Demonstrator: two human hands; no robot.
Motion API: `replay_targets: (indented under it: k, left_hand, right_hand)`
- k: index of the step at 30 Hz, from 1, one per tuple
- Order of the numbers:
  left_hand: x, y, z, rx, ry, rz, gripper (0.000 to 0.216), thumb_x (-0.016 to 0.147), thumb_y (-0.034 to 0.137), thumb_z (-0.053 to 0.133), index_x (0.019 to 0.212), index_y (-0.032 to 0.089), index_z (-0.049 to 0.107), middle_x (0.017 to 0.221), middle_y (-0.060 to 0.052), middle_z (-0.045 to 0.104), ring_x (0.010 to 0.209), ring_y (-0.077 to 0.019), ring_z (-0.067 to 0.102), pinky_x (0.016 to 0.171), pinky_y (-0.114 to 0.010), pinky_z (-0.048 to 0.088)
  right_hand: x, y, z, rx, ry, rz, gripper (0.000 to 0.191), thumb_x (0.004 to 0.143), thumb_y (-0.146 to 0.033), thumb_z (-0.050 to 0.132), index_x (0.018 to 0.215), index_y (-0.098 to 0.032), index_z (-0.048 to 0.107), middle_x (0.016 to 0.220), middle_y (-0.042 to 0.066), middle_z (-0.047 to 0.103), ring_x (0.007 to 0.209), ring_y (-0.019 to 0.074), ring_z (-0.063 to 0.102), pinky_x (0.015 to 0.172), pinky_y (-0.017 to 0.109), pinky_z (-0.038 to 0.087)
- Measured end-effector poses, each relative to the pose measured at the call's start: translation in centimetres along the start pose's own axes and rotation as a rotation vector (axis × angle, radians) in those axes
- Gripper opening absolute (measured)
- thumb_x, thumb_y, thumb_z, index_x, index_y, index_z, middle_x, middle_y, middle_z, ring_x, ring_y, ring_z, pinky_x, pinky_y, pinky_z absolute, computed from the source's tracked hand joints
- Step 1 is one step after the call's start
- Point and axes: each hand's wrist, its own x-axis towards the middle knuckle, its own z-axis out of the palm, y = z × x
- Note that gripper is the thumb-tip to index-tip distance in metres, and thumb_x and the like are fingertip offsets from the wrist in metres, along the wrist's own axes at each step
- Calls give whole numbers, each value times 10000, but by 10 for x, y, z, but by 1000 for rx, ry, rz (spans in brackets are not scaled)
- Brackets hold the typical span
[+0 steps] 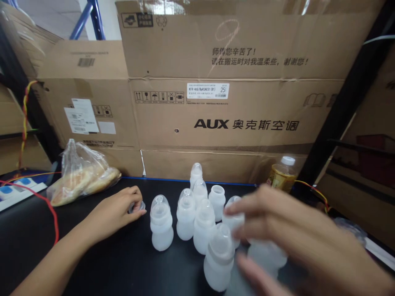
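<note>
Pinching a small clear cap [138,206] between thumb and fingertips, your left hand [115,213] rests beside the bottles [197,222]; your blurred right hand [296,242] spreads its fingers over them.

Milky white bottles on a black table

Translucent white plastic baby bottles [161,224] stand on the black tabletop [123,263]; brown cardboard boxes [234,119] carry black lettering; a red cable [51,213] crosses; golden-brown bread in clear bag [82,174].

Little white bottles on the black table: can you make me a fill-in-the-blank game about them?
1. The left hand pinches a small clear ____.
2. The bag of bread lies on the person's ____ side.
3. One white bottle at the back has no ____.
4. The blurred right hand reaches over the ____.

Missing words: cap; left; cap; bottles
</note>
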Motion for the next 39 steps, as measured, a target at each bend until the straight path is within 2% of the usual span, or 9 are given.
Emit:
replay_targets:
  k: [2,3,7,13,20,25,29,34,39]
  left_hand:
    - [1,4,0,4,27,8,281,997,458,597,809,255,646,1009,-65,721,975,-318,727,881,-419,527]
    - [1,6,0,6,36,10,291,997,463,587,796,256,630,1004,-69,719,973,-319,722,880,-421,528]
    - [2,12,1,18,61,1,328,996,485,552,760,259,521,977,-60,680,908,-294,702,813,-394,520]
    - [3,12,0,25,64,-13,305,979,488,513,775,261,503,967,-48,639,831,-266,668,779,-384,492]
    - [4,11,1,20,82,4,346,1003,502,502,753,263,487,927,-38,628,792,-256,651,772,-377,474]
    - [4,13,1,15,85,6,338,992,486,530,740,265,484,896,-32,622,757,-253,645,741,-367,459]
    - [3,12,1,14,81,11,354,1001,496,528,739,264,470,876,-24,607,764,-249,642,748,-360,450]
    - [2,10,3,16,78,17,340,1006,493,533,762,257,507,894,-28,624,774,-248,646,751,-360,453]
    - [3,9,3,8,83,24,353,1011,505,526,769,249,547,890,-25,642,776,-239,648,760,-356,472]
  right_hand:
    - [22,15,-24,-145,150,36,263,1141,-469,646,982,-299,768,1085,124,806,1033,354,746,844,501,609]
    - [31,26,-34,-199,145,52,263,1124,-456,643,961,-299,778,1083,109,807,1053,345,739,868,500,604]
    - [54,74,-57,-109,-197,241,366,1119,-334,499,1246,-268,837,1334,91,794,1267,311,735,1140,507,573]
    - [59,120,-55,-28,-390,258,406,1100,-237,519,1341,-253,845,1461,74,785,1369,289,720,1233,477,536]
    - [58,126,-42,-26,-461,284,435,1034,-155,527,1306,-235,857,1457,65,808,1400,291,717,1258,441,505]
    - [60,124,-39,-24,-496,334,316,998,-294,639,1203,-180,850,1310,99,865,1224,310,801,1094,406,607]
    - [60,128,-42,-76,-465,363,268,930,-365,739,1075,-187,876,1184,101,879,1131,328,800,1040,427,588]
    - [58,140,-53,-150,-394,405,346,912,-480,777,1008,-169,893,1088,123,879,1000,340,787,946,440,585]
    - [54,147,-72,-154,-357,467,589,886,-742,814,1039,-183,921,985,96,871,924,324,759,863,411,587]
